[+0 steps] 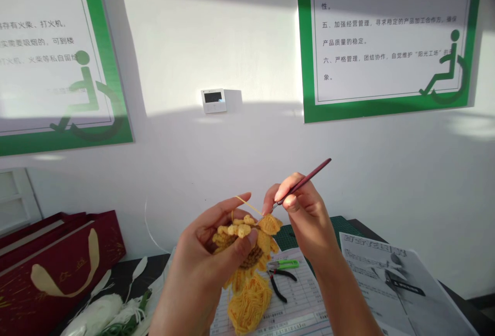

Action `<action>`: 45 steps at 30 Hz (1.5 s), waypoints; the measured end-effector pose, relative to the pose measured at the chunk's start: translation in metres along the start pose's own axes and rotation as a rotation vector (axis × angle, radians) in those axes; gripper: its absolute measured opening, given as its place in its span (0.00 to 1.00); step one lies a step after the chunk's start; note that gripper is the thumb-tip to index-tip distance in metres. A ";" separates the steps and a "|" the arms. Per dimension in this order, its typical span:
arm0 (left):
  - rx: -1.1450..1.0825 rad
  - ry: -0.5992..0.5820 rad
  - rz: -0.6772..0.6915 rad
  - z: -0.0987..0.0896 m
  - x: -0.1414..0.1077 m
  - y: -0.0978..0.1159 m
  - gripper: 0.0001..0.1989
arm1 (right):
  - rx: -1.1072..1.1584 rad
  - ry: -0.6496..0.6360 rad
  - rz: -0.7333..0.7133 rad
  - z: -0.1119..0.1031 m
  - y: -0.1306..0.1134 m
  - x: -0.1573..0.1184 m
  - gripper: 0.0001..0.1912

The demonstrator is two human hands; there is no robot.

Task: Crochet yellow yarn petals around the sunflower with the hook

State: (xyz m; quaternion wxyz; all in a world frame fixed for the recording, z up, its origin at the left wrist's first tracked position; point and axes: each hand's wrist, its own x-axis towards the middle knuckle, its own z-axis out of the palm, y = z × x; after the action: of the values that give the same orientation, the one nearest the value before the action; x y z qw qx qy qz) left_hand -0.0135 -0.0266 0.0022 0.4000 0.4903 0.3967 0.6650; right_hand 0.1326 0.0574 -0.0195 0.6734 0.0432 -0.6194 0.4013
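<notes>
My left hand (pixel 216 245) pinches a yellow crocheted flower (pixel 266 240) with a brown centre, thumb in front and fingers behind. A strand of yellow yarn (pixel 249 205) runs over its raised index finger toward the work. My right hand (pixel 303 217) grips a crochet hook (pixel 311 174) with a dark red handle, pen-fashion. The hook's metal end meets the flower's upper edge by a petal; its very tip is hidden. Below the flower, a ball of yellow yarn (pixel 250 305) rests on printed sheets (pixel 297 305).
Black-handled pliers (pixel 279 287) and green thread snips (pixel 284 264) lie on the papers. A green cutting mat (pixel 342 225) and a printed page (pixel 381 274) are at right. At left are white yarn (pixel 95 315) and dark red gift bags (pixel 58 269). A wall stands behind.
</notes>
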 end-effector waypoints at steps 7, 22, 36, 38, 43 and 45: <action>0.009 -0.005 -0.003 0.000 0.003 -0.002 0.25 | -0.222 -0.058 -0.108 -0.010 -0.007 -0.001 0.07; -0.122 0.072 0.012 0.007 0.000 -0.001 0.26 | -0.887 -0.223 -0.628 -0.006 -0.018 -0.002 0.07; -0.096 0.205 0.221 0.014 0.003 -0.007 0.23 | -1.151 0.129 -0.814 0.018 0.006 -0.010 0.06; -0.030 0.226 0.256 0.014 0.002 -0.008 0.22 | -1.047 0.138 -0.712 0.021 -0.001 -0.013 0.06; -0.099 0.155 0.138 0.010 0.003 -0.004 0.20 | -0.582 0.246 -0.222 0.013 -0.010 -0.011 0.10; -0.143 0.111 0.085 0.008 0.004 -0.001 0.20 | -0.299 0.218 0.006 0.010 -0.007 -0.007 0.13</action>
State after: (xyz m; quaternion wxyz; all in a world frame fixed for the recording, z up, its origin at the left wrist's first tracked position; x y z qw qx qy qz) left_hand -0.0064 -0.0212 0.0040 0.3827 0.4396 0.3486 0.7340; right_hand 0.1292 0.0442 -0.0205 0.7343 -0.1029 -0.5957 0.3089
